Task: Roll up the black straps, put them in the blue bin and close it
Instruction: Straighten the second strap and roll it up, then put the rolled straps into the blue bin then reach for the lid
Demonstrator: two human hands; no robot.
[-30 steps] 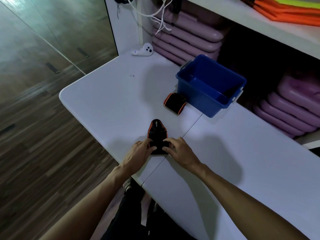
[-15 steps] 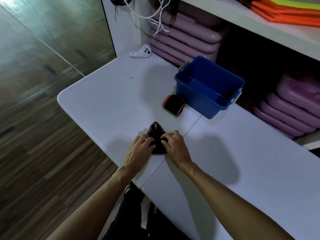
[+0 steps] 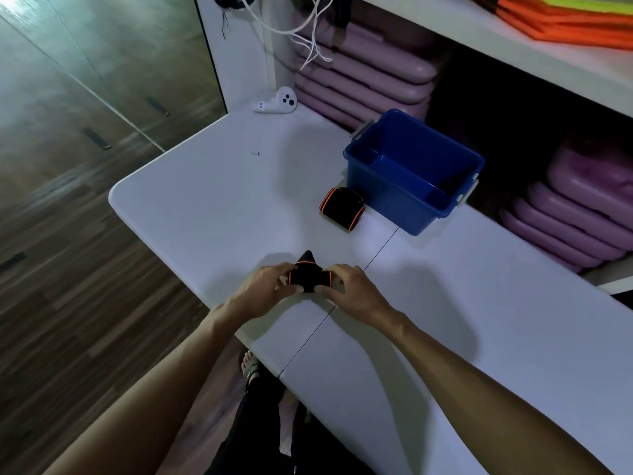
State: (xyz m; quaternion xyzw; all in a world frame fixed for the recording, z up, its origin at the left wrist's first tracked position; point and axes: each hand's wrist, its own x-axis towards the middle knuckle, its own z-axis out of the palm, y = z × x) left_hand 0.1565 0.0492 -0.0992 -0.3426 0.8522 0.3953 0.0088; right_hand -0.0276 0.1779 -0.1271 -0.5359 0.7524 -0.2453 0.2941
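Head cam view: the person has both hands on a black strap (image 3: 308,278) with orange edging, right at the near edge of the white table (image 3: 191,207). The left hand (image 3: 262,289) pinches one end of the roll and the right hand (image 3: 349,289) pinches the other, so the strap sits between them, fingers curled onto it from both sides. A pointed tail of the strap pokes out on the side toward the blue bin (image 3: 411,173). The bin is open, sitting well beyond the hands near the shelving. A second strap (image 3: 342,208), already rolled, lies just beside the bin's near wall, between the bin and the hands. A white controller (image 3: 275,101) sits at the table's far corner, well left of the bin.
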